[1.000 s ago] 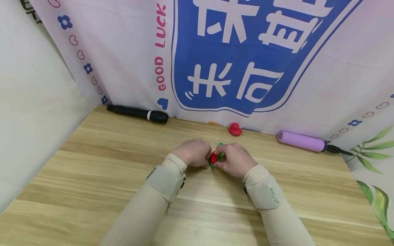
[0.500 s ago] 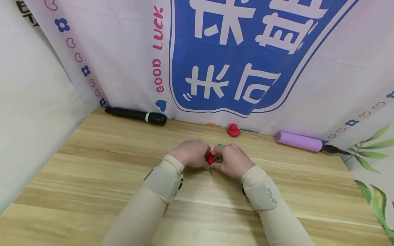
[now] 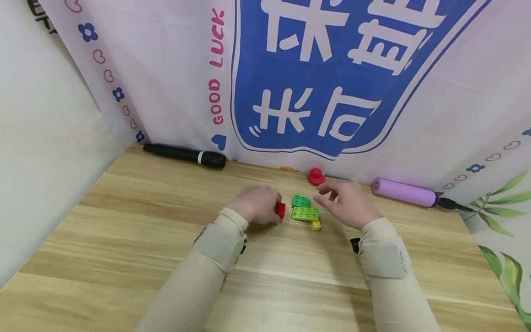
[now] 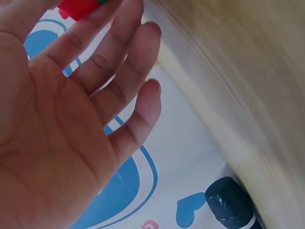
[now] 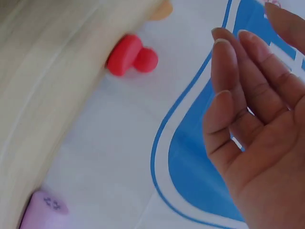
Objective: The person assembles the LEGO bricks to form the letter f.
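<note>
My left hand pinches a small red toy brick between thumb and fingertips, over the wooden table. The same red brick shows at the top edge of the left wrist view, a bit of green beside it. To its right lie a green brick, a lime-green brick with studs up, and a small yellow brick at the lime one's near edge. Just right of these bricks, my right hand hovers with loosely bent fingers, holding nothing; its palm is bare in the right wrist view.
A red rubber duck sits at the table's back edge, beyond the right fingertips. A black tapered tube with a white band lies back left, a purple cylinder with a black nozzle back right. A printed cloth hangs behind.
My right hand has let go of the red brick and moved right, uncovering the green, lime and yellow bricks. My left hand stays nearly in place with the red brick.
</note>
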Demonstrator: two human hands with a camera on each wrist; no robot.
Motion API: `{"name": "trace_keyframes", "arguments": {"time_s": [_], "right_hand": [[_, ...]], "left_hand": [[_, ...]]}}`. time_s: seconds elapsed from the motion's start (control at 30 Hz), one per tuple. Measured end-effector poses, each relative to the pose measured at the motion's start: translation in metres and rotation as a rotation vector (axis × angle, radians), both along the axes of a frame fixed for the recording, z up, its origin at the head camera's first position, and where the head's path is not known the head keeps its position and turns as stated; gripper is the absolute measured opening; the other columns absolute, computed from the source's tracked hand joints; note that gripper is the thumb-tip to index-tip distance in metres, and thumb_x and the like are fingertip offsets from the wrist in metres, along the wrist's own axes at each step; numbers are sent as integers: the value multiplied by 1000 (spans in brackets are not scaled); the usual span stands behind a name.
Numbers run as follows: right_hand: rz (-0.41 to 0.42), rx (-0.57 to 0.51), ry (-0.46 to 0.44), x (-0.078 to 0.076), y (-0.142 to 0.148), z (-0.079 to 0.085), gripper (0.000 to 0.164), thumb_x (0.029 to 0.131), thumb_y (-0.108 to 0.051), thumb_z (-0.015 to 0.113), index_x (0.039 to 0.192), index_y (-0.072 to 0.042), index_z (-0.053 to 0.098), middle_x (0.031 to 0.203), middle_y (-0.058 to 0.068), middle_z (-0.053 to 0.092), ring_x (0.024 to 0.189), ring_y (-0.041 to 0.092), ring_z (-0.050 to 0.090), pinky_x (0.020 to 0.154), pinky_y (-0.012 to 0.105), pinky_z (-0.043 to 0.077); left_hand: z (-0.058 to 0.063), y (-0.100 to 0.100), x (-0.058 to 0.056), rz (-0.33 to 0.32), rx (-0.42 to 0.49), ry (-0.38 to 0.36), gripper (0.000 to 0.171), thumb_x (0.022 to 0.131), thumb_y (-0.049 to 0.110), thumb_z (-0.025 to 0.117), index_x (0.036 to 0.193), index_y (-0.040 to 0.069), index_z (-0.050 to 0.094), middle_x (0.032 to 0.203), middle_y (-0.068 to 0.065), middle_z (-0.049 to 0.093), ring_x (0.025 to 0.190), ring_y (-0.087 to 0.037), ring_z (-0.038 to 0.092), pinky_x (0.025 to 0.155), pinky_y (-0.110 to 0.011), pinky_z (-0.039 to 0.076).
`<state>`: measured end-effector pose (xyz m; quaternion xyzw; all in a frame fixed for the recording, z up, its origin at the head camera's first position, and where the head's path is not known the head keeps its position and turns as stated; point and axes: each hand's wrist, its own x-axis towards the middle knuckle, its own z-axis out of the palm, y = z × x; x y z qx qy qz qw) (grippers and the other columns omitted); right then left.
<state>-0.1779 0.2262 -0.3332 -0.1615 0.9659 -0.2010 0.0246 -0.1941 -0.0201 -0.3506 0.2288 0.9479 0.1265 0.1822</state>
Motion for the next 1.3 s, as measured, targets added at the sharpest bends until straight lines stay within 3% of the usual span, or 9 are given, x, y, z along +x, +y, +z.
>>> {"name": "trace_keyframes", "arguments": {"time_s": [0.17, 0.4, 0.53, 0.7, 0.87, 1.13, 1.3], "right_hand": [[10, 21, 1, 0, 2, 1, 32, 100, -29, 75, 123, -8, 77, 109, 5, 78, 88, 19, 66, 72, 34, 52], [47, 64, -70, 0, -5, -4, 36, 97, -26, 77, 128, -7, 74, 122, 9, 77, 98, 24, 69, 86, 44, 58], [65, 125, -127, -1, -10, -12, 39, 93, -24, 81, 129, -9, 73, 122, 8, 77, 104, 26, 71, 94, 50, 57], [76, 196, -168, -3, -16, -20, 42, 90, -29, 85, 127, -12, 74, 110, 6, 76, 97, 23, 68, 96, 50, 56], [81, 196, -129, -1, -16, -19, 40, 93, -27, 82, 127, -9, 74, 114, 7, 77, 96, 23, 67, 97, 51, 56], [85, 85, -35, 2, -17, -10, 40, 97, -28, 78, 130, -7, 72, 107, 6, 76, 92, 19, 68, 86, 44, 58], [105, 39, -9, 2, -22, -8, 40, 96, -28, 79, 130, -9, 72, 104, 4, 76, 93, 22, 69, 84, 44, 56]], "left_hand": [[1, -5, -3, 33, -30, 19, 17, 89, 30, 82, 88, 19, 69, 83, 2, 67, 80, -18, 60, 71, -35, 46], [2, -11, -6, 54, -35, 2, 16, 89, 29, 82, 92, 19, 71, 84, 1, 68, 81, -19, 60, 71, -35, 46], [1, -8, -6, 40, -55, 19, 19, 89, 32, 82, 98, 19, 72, 85, 2, 68, 83, -19, 60, 73, -35, 47], [-1, 1, -2, -18, -56, 39, 19, 89, 33, 82, 98, 19, 72, 84, 4, 68, 83, -18, 60, 75, -35, 48], [-2, 7, 1, -47, -36, 38, 20, 89, 33, 84, 100, 20, 73, 84, 4, 68, 83, -17, 61, 75, -36, 50], [-3, 9, 2, -63, -27, 37, 22, 89, 35, 85, 98, 20, 71, 85, 4, 68, 82, -17, 62, 75, -35, 50], [-2, 3, 0, -49, 6, -20, 45, 87, 39, 86, 121, 15, 69, 96, 2, 70, 88, -19, 62, 82, -38, 53]]}}
